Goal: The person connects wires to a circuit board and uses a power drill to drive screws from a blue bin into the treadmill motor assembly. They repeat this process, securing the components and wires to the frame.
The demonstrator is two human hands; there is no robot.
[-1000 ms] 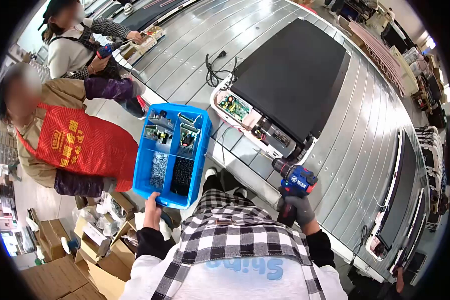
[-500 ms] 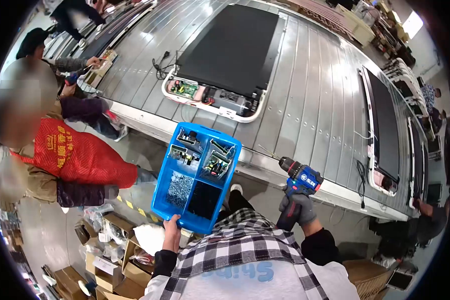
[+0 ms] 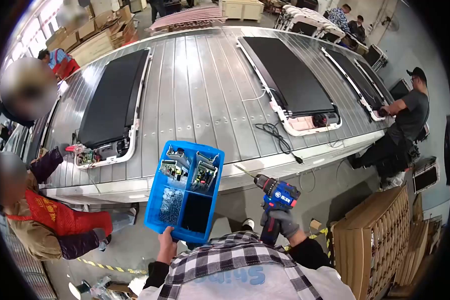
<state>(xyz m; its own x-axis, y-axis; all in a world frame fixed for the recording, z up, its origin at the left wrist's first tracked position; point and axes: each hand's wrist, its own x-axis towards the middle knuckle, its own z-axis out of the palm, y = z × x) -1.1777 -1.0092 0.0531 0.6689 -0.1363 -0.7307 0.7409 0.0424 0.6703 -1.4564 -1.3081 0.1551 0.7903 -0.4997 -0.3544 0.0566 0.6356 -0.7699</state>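
Observation:
My left hand [image 3: 168, 244] grips the near left edge of a blue divided parts bin [image 3: 191, 237]. The bin's far compartments hold circuit boards [image 3: 204, 176] with metal brackets. Silver screws [image 3: 170, 206] fill the near left compartment, and a dark mass of small black parts [image 3: 197, 213] lies in the near right one. In a grey glove, my right hand [image 3: 285, 223] is wrapped round the handle of a blue and black cordless drill [image 3: 280, 196]. Its long thin bit [image 3: 246, 172] points up and left, just over the edge of the metal table.
On the slatted metal table [image 3: 195, 110] lie several black-belted treadmill decks [image 3: 290, 75], some with open motor ends. A black cable [image 3: 276, 137] trails near the edge. A person in a red apron [image 3: 60, 215] stands left, another person [image 3: 410, 115] right. Cardboard stacks [image 3: 370, 235] stand at lower right.
My view has swung right along the table, and more treadmill decks show ahead. Bin and drill stay in my hands, and the cardboard boxes at lower left have mostly left the view.

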